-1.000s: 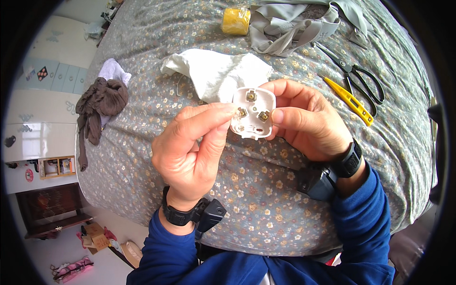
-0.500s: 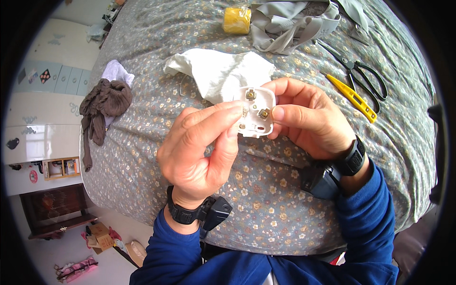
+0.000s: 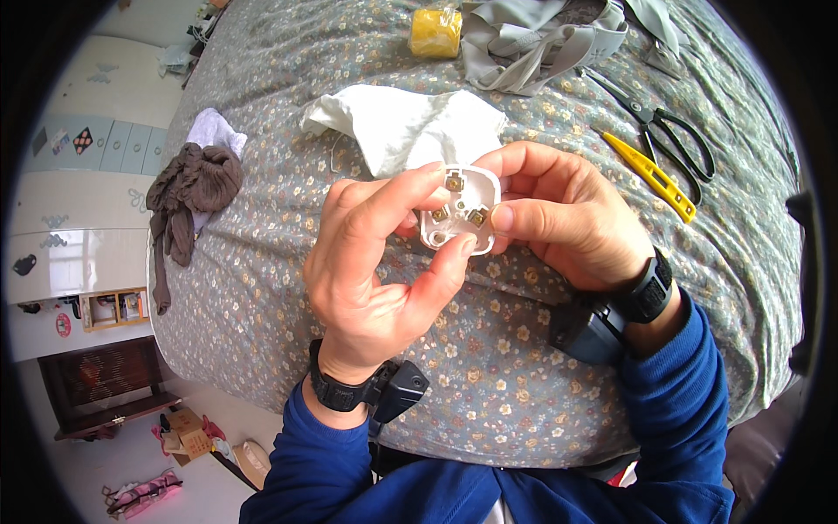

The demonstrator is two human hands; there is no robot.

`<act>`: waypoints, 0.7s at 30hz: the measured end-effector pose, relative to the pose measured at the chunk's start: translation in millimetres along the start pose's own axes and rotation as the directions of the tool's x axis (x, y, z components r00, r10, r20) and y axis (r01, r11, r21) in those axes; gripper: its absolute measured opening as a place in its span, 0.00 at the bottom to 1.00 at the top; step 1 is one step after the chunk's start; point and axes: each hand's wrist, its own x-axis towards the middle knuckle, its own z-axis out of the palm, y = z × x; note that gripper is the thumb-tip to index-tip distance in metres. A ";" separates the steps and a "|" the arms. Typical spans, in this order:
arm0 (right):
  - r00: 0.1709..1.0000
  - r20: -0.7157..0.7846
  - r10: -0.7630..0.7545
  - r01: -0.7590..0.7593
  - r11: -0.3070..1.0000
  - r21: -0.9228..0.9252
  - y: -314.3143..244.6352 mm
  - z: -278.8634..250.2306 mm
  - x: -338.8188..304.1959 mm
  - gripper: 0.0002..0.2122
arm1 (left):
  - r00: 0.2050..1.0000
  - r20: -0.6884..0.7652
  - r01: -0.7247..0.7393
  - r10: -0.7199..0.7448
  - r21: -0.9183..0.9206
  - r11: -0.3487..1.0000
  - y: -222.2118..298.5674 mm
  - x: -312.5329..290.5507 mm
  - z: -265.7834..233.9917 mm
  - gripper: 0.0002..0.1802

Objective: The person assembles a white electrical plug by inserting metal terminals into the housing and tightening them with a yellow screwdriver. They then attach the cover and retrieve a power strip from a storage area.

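Note:
An opened white electrical plug housing (image 3: 460, 225), with three brass-coloured metal terminals inside, is held up over the bed between both hands. My right hand (image 3: 559, 218) grips its right edge, thumb on the near face and fingers behind. My left hand (image 3: 367, 253) has its index finger at the upper left rim and its thumb on the lower rim. The left hand's other fingers curl partly behind the housing. Just beyond the hands lies a crumpled white cloth (image 3: 410, 127).
A yellow utility knife (image 3: 650, 179) and black-handled scissors (image 3: 650, 118) lie at the right. Farther back are a yellow wrapped roll (image 3: 435, 33) and grey fabric (image 3: 541, 44). Brown clothing (image 3: 192, 196) lies on the left of the flowered bedspread (image 3: 262, 288).
My left thumb and index finger have spread apart, from a pinch at the housing's left side to its upper and lower rims. The housing has shifted slightly left and turned a little.

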 end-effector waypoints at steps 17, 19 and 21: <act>0.997 -0.062 -0.046 0.042 0.997 -0.062 1.3 1.8 0.3 0.13 | 0.999 0.038 0.038 -0.037 -0.023 0.999 1.8 -1.9 1.2 0.27; 0.995 -0.087 -0.052 0.046 0.996 -0.072 2.0 1.6 0.1 0.13 | 0.998 0.065 0.024 -0.024 -0.005 1.000 2.6 -0.8 -0.4 0.28; 0.997 -0.069 -0.036 0.031 0.997 -0.071 0.6 -0.2 -0.1 0.14 | 0.996 0.089 -0.008 0.004 0.040 0.999 2.9 0.6 -2.1 0.28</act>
